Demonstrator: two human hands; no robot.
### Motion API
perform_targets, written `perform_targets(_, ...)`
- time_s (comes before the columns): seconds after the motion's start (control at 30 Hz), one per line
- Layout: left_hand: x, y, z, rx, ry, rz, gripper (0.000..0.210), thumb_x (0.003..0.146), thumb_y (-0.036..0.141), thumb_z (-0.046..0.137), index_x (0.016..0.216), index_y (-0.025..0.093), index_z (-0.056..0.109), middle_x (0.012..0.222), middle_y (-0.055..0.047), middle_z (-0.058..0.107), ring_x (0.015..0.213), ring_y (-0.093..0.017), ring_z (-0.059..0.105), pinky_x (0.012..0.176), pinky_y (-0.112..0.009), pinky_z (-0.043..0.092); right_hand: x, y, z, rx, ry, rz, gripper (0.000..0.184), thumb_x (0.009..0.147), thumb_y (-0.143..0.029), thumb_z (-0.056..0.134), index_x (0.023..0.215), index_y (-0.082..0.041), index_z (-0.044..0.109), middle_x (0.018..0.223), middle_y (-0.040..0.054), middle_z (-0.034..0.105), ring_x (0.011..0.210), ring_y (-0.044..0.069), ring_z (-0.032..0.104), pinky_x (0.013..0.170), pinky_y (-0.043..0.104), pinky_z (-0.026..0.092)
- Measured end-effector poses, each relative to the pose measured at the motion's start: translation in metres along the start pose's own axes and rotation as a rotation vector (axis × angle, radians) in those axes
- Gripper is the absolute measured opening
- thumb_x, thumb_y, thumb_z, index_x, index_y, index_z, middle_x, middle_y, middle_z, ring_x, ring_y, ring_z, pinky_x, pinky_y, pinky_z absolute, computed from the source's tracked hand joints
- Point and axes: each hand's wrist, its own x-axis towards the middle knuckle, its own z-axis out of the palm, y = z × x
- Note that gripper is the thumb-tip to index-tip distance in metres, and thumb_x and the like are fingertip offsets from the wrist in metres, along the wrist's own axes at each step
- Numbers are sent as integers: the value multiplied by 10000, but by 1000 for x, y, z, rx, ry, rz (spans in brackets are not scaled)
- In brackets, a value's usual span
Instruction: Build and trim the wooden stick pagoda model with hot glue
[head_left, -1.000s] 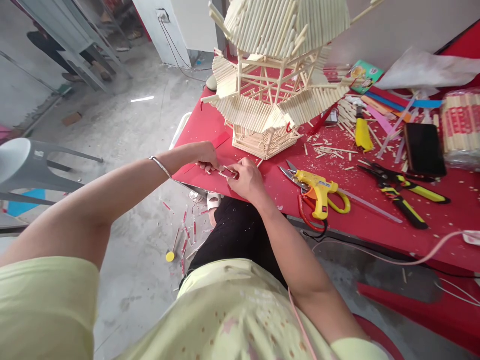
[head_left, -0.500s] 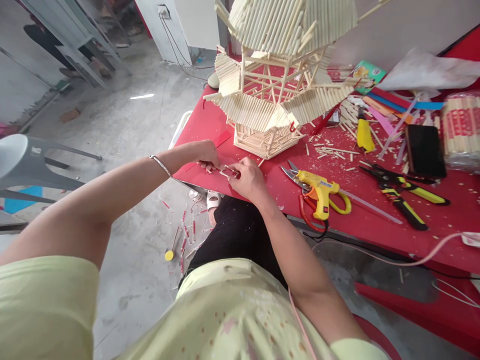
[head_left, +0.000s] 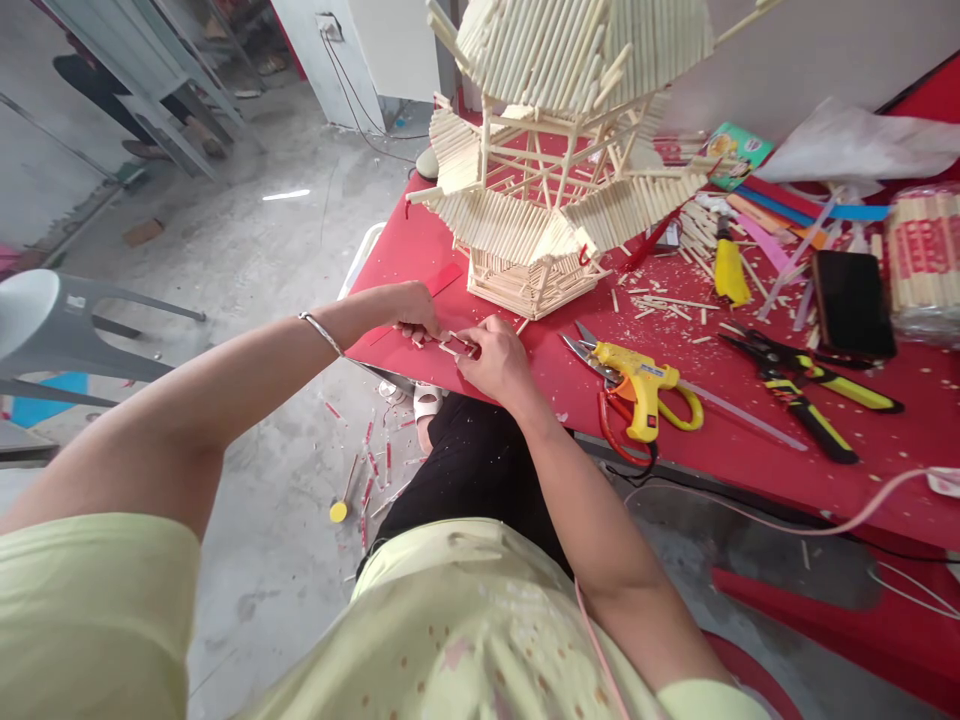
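At the near left edge of the red table, my left hand (head_left: 418,310) and my right hand (head_left: 496,362) almost meet. Their fingers are closed on a small piece made of short wooden sticks (head_left: 448,347), whose full shape is partly covered by the fingers. Just beyond them stands a tall pagoda-like model of wooden sticks (head_left: 525,225), with tiered slatted roofs. A yellow hot glue gun (head_left: 637,380) with a glue stick in its back lies to the right of my right hand. It rests over a pair of scissors (head_left: 585,350). A red strip (head_left: 444,280) lies behind my left hand.
Farther right on the table (head_left: 787,400) are pliers (head_left: 795,390), a yellow-handled tool (head_left: 727,265), a black phone (head_left: 853,303), bundled sticks (head_left: 926,260) and scattered stick offcuts. A pink cord (head_left: 765,518) crosses the front edge. A grey stool (head_left: 45,320) stands left.
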Motion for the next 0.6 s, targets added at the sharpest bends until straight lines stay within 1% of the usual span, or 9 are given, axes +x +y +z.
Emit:
perform_targets(0.13, 0, 0, 1, 1, 5, 1, 383, 616, 429, 977, 486, 175, 722, 566, -96, 682, 473, -135, 491, 526, -317, 320, 0, -1, -1, 2, -14, 10, 335, 856, -216, 769, 1188, -184, 798, 1075, 91, 624, 1078, 242, 617, 1024, 369, 513)
perform_targets(0.27, -4, 2, 1, 25, 1, 2, 393, 650, 423, 958, 475, 171, 711, 544, -87, 671, 470, -132, 490, 523, -312, 322, 0, -2, -2, 1, -18, 15, 328, 862, -216, 758, 1185, -181, 800, 1077, 90, 630, 1077, 240, 616, 1031, 366, 515)
perform_targets(0.43, -7, 4, 2, 13, 36, 4, 411, 666, 410, 959, 468, 165, 695, 522, -76, 657, 462, -127, 480, 515, -308, 313, 0, -2, -2, -4, -11, 7, 331, 860, -213, 751, 1187, -190, 799, 1074, 92, 633, 1071, 246, 615, 1028, 378, 516)
perform_targets(0.5, -9, 6, 2, 26, 36, -12, 417, 693, 401, 954, 484, 154, 691, 518, -72, 652, 468, -124, 480, 525, -309, 320, 0, -1, -2, -3, -13, 7, 331, 859, -217, 755, 1186, -192, 798, 1065, 88, 632, 1063, 245, 616, 1025, 380, 515)
perform_targets(0.6, -12, 9, 3, 31, 34, -31, 396, 772, 367, 920, 548, 118, 708, 527, -70, 650, 497, -112, 494, 561, -308, 330, 0, -2, -2, -1, -12, 10, 325, 856, -209, 759, 1178, -193, 798, 1059, 82, 628, 1058, 240, 615, 1022, 377, 517)
